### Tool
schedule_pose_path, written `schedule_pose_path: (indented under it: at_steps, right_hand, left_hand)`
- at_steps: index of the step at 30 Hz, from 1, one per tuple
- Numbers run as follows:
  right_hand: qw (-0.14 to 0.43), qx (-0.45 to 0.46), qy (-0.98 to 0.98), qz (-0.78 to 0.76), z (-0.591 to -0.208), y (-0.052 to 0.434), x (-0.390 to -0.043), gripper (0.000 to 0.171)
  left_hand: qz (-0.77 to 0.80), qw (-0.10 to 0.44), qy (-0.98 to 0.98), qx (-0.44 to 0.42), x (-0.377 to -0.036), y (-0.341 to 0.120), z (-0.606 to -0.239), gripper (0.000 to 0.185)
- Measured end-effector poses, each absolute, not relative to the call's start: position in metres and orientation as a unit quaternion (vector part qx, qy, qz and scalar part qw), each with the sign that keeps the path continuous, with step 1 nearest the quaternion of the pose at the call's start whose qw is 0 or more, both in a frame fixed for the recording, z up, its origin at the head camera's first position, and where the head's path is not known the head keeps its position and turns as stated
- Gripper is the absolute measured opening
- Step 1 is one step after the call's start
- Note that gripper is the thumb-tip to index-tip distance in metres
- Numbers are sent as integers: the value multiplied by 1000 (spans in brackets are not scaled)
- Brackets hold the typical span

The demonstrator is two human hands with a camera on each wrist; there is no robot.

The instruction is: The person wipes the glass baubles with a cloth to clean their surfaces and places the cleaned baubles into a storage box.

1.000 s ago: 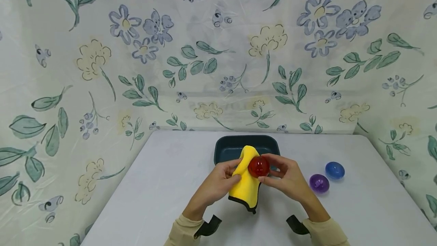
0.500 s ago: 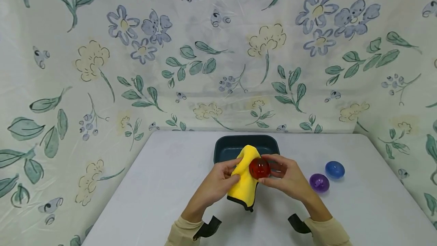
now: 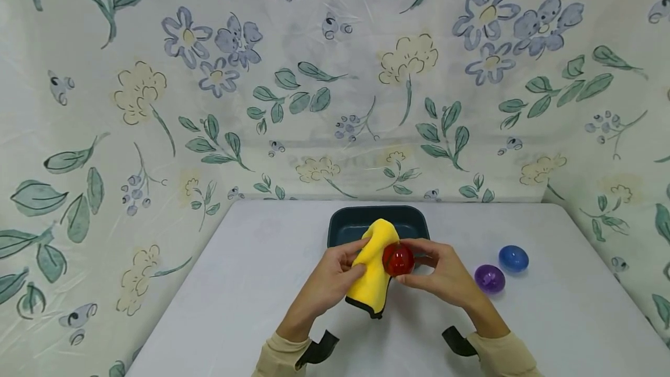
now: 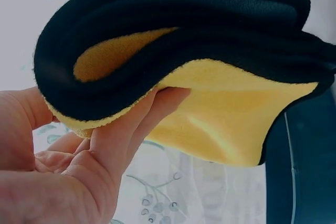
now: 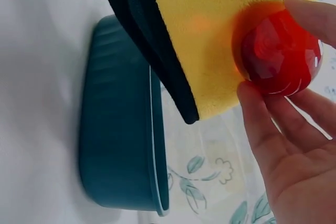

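A folded yellow cloth (image 3: 373, 284) with black edging hangs from my left hand (image 3: 335, 278), pinched between thumb and fingers. In the left wrist view the cloth (image 4: 220, 114) loops over on itself above the fingers. My right hand (image 3: 442, 272) holds a shiny, see-through red ball (image 3: 399, 259) by thumb and fingertips. The ball's left side lies against the cloth. Seen from the right wrist, the red ball (image 5: 281, 51) casts a red tint on the yellow fabric. Both things are held up in front of the dark teal tray.
Behind the hands stands the dark teal tray (image 3: 341, 227), partly covered by the cloth and fingers. To the right, a purple ball (image 3: 489, 279) and a blue ball (image 3: 513, 259) lie on the white table (image 3: 251, 272). A floral sheet (image 3: 335, 103) surrounds the table.
The cloth's lower edge has swung slightly left and up. The red ball has turned a little in the right fingers and stays against the cloth. The purple and blue balls lie as before.
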State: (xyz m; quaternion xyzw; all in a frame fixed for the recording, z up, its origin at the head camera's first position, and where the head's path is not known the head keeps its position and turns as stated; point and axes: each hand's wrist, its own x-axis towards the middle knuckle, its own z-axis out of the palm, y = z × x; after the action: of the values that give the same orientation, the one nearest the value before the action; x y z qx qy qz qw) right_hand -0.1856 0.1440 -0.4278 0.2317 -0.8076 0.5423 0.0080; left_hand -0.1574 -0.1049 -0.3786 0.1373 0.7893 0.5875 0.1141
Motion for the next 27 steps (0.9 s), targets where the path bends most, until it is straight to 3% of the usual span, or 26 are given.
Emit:
schedule_pose_path:
  at_steps: [16, 27]
  right_hand:
    - [-73, 251, -779, 570, -424, 135, -177, 59]
    - [-49, 268, -762, 587, -427, 132, -175, 56]
  left_hand:
    - [595, 102, 786, 133, -163, -111, -384, 53]
    - [596, 123, 781, 142, -165, -114, -387, 54]
